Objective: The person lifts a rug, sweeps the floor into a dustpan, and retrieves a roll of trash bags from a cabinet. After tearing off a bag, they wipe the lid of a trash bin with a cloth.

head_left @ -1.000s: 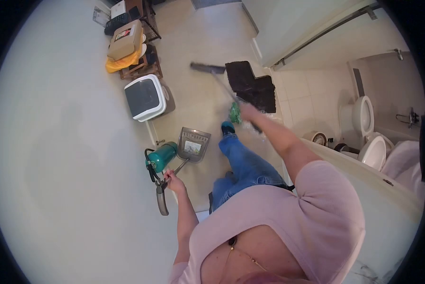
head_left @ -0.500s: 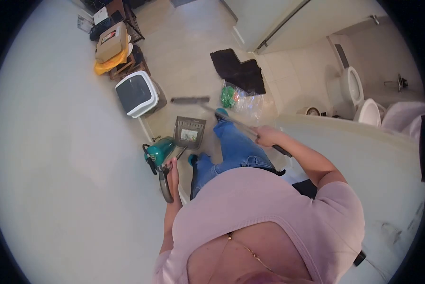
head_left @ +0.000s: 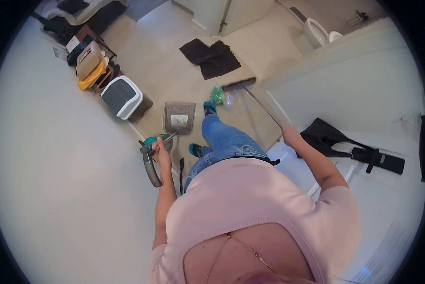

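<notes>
My left hand (head_left: 161, 154) is closed around the long handle of a grey dustpan (head_left: 179, 108), whose pan lies on the floor near my feet with a label on it. In my right hand (head_left: 290, 134) is the handle of a broom (head_left: 239, 84). Its dark bristle head lies across the far side of crumpled clear plastic (head_left: 241, 100) on the floor. A green crumpled wrapper (head_left: 217, 94) lies at the left end of the bristles, close to my foot.
A dark mat (head_left: 209, 57) lies beyond the broom. To the left stand a grey-and-white lidded bin (head_left: 121, 98) and a small shelf with a cardboard box (head_left: 89, 60). A teal container (head_left: 151, 141) is partly hidden behind my left hand. A black bag (head_left: 322, 136) is at right.
The broom head has swung right, from open floor near the bin to the far side of the plastic. The mat now lies apart from the plastic. My view has shifted.
</notes>
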Action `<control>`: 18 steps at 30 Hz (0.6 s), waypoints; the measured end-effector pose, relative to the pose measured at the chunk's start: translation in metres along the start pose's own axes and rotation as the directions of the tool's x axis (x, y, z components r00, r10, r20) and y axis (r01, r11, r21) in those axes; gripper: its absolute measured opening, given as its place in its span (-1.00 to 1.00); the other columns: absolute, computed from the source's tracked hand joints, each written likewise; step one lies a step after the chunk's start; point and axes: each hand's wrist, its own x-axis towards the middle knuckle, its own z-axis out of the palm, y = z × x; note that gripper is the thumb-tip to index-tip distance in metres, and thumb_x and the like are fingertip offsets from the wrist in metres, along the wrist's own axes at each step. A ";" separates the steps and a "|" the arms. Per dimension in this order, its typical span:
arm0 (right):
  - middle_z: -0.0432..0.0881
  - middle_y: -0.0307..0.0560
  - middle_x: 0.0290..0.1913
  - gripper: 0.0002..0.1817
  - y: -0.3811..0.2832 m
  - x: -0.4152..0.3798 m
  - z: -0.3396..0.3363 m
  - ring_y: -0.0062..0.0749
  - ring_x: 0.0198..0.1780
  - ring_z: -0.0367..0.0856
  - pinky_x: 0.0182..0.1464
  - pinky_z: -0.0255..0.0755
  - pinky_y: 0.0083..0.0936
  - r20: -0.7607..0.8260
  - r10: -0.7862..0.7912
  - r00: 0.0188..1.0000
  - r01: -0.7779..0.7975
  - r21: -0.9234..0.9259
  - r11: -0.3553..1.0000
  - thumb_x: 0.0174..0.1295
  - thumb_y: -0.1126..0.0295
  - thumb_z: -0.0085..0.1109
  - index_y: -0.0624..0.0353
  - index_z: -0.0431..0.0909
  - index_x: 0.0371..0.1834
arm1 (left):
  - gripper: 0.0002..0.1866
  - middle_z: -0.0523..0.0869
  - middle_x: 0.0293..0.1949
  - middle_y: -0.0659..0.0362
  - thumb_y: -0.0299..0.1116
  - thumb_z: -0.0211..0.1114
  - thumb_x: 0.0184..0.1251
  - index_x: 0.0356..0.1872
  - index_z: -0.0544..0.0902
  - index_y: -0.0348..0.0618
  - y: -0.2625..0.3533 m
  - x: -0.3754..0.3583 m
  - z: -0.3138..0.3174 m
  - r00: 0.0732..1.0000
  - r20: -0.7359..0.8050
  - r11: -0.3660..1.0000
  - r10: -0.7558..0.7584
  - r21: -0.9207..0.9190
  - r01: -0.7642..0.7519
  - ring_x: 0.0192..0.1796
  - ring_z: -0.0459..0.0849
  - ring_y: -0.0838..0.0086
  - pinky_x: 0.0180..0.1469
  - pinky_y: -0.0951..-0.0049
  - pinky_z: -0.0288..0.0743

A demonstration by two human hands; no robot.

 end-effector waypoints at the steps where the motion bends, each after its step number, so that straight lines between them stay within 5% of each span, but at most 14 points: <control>1: 0.52 0.26 -0.34 -0.39 0.004 -0.024 0.010 0.08 -0.24 0.53 -0.25 0.43 -0.15 0.074 0.051 0.996 -0.050 -0.011 0.999 -0.07 0.60 -0.02 0.16 0.15 0.17 | -0.62 0.36 -0.59 0.27 -0.19 0.14 0.25 -0.65 0.33 -0.21 -0.003 0.004 -0.001 1.000 -0.007 1.000 -0.008 -0.010 0.008 -0.46 0.27 0.56 -0.33 0.51 0.20; 3: 0.53 0.25 -0.35 -0.35 0.015 -0.069 0.034 0.07 -0.24 0.53 -0.26 0.44 -0.16 0.160 0.095 0.983 -0.091 -0.032 0.995 -0.09 0.59 0.01 0.18 0.13 0.20 | -0.64 0.36 -0.60 0.29 -0.22 0.15 0.24 -0.65 0.33 -0.20 -0.009 0.013 0.001 0.999 -0.021 0.999 -0.037 -0.032 0.036 -0.48 0.27 0.58 -0.35 0.53 0.20; 6: 0.55 0.22 -0.30 -0.37 0.010 -0.129 0.043 0.02 -0.20 0.54 -0.21 0.46 -0.21 0.362 0.111 0.926 -0.091 -0.071 0.993 -0.09 0.52 0.00 0.29 0.16 0.18 | -0.68 0.58 -0.28 0.22 -0.07 0.13 0.23 -0.43 0.53 -0.14 -0.016 0.027 0.000 0.992 0.098 0.997 -0.079 -0.013 0.081 -0.18 0.47 0.57 -0.13 0.54 0.30; 9: 0.56 0.21 -0.29 -0.34 0.005 -0.165 0.053 -0.01 -0.18 0.55 -0.18 0.47 -0.27 0.422 0.142 0.896 -0.183 0.058 0.981 -0.16 0.55 -0.01 0.30 0.19 0.17 | -0.67 0.57 -0.16 0.18 -0.05 0.14 0.22 -0.39 0.52 -0.15 -0.005 0.036 0.002 0.973 0.156 0.985 -0.168 -0.021 0.174 -0.05 0.45 0.54 -0.04 0.50 0.28; 10: 0.56 0.21 -0.29 -0.35 -0.006 -0.174 0.036 -0.01 -0.19 0.56 -0.18 0.47 -0.29 0.461 0.175 0.870 -0.241 0.088 0.967 -0.18 0.56 0.00 0.31 0.22 0.15 | -0.66 0.43 -0.60 0.28 -0.17 0.16 0.23 -0.60 0.43 -0.23 0.007 0.034 0.008 0.998 0.063 1.000 -0.021 -0.009 0.021 -0.49 0.32 0.62 -0.39 0.58 0.21; 14: 0.57 0.21 -0.42 -0.36 -0.008 -0.159 0.030 -0.15 -0.57 0.58 -0.45 0.48 -0.35 0.476 0.199 0.857 -0.345 0.244 0.906 -0.12 0.47 0.09 0.31 0.24 0.16 | -0.63 0.52 -0.50 0.21 -0.11 0.13 0.23 -0.51 0.51 -0.27 0.014 0.055 0.012 0.993 0.110 0.998 -0.049 0.041 0.045 -0.40 0.40 0.57 -0.25 0.57 0.28; 18: 0.57 0.21 -0.47 -0.49 -0.002 -0.106 0.006 -0.09 -0.51 0.59 -0.39 0.47 -0.30 0.455 0.202 0.867 -0.394 0.381 0.836 -0.11 0.41 0.16 0.35 0.34 -0.02 | -0.60 0.52 -0.47 0.19 -0.05 0.10 0.23 -0.50 0.50 -0.25 0.035 0.081 0.028 0.977 0.206 0.988 -0.058 0.150 0.027 -0.38 0.41 0.54 -0.23 0.56 0.27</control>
